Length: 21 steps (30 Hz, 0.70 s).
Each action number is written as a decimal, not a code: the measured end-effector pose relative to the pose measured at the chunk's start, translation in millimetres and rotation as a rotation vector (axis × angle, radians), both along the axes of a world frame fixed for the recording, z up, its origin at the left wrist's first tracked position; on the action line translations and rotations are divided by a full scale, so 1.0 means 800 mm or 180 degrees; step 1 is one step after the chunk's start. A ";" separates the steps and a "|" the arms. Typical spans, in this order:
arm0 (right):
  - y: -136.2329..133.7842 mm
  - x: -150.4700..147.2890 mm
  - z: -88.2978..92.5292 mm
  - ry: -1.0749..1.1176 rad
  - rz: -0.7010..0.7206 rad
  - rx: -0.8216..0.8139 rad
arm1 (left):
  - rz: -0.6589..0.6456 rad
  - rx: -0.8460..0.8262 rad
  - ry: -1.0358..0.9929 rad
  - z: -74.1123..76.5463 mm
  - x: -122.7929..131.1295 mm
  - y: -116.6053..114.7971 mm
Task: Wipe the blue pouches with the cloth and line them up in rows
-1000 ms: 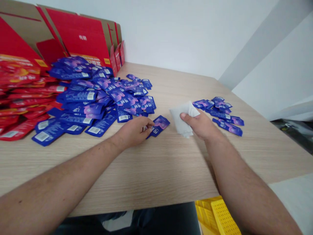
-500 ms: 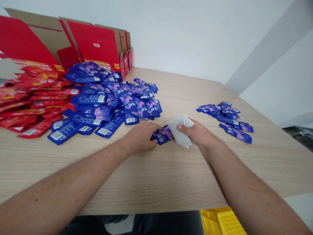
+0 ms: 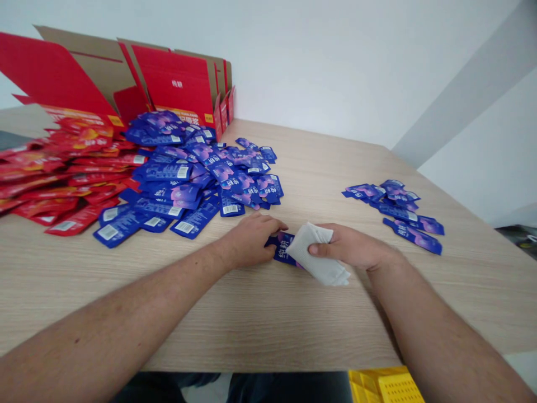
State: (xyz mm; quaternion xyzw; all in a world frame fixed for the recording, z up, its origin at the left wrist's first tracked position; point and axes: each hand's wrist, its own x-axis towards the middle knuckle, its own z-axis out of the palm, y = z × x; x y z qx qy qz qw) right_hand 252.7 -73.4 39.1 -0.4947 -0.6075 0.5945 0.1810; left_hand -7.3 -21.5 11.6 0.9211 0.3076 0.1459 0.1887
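Observation:
Between my hands a blue and purple pouch (image 3: 283,248) lies near the middle of the table. My left hand (image 3: 257,239) grips its left end, thumb and fingers closed on it. A folded white cloth (image 3: 318,256) is pinched in my right hand (image 3: 356,246), thumb on top, and it covers the pouch's right part. Left of my left hand spreads a big pile of blue pouches (image 3: 180,173). A smaller group of blue pouches (image 3: 398,204) lies beyond my right hand.
Red pouches (image 3: 71,173) are heaped at the far left. Behind the heaps stand open red cardboard boxes (image 3: 176,78) near the wall. Below the table's front edge, at the right, is a yellow plastic crate (image 3: 388,386). A dark item (image 3: 520,236) shows at the far right.
My right hand and the cloth have moved right and nearer to me, over the pouch. My left hand still holds the pouch's left end. The whole view has shifted slightly.

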 end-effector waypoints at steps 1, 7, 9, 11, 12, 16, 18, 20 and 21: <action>0.000 0.000 0.001 -0.0038 0.0115 0.0020 | 0.0017 0.0006 0.0002 0.000 0.000 0.000; 0.002 0.000 -0.003 -0.0106 0.0002 0.0110 | 0.0429 -0.0105 -0.0353 -0.007 0.000 0.003; 0.001 -0.002 -0.006 -0.0030 -0.0209 0.0120 | 0.0776 -0.0347 -0.0687 -0.007 0.001 0.004; 0.000 -0.006 -0.009 0.0144 -0.0415 0.0112 | 0.1156 -0.0656 -0.1075 -0.006 0.003 0.006; -0.001 -0.009 -0.010 0.0257 -0.0516 0.0124 | 0.1324 -0.0876 -0.1283 -0.005 0.004 0.006; -0.002 -0.020 -0.021 0.0562 -0.0795 0.0453 | 0.1622 -0.2315 -0.2162 -0.003 0.009 0.009; -0.001 -0.026 -0.027 0.0540 -0.0819 0.0628 | 0.1600 -0.2775 -0.2484 -0.004 0.011 0.009; -0.002 -0.032 -0.030 0.0478 -0.0782 0.0689 | 0.1582 -0.2866 -0.2648 -0.006 0.012 0.010; -0.003 -0.034 -0.031 0.0447 -0.0737 0.0677 | 0.1573 -0.2855 -0.2685 -0.007 0.012 0.009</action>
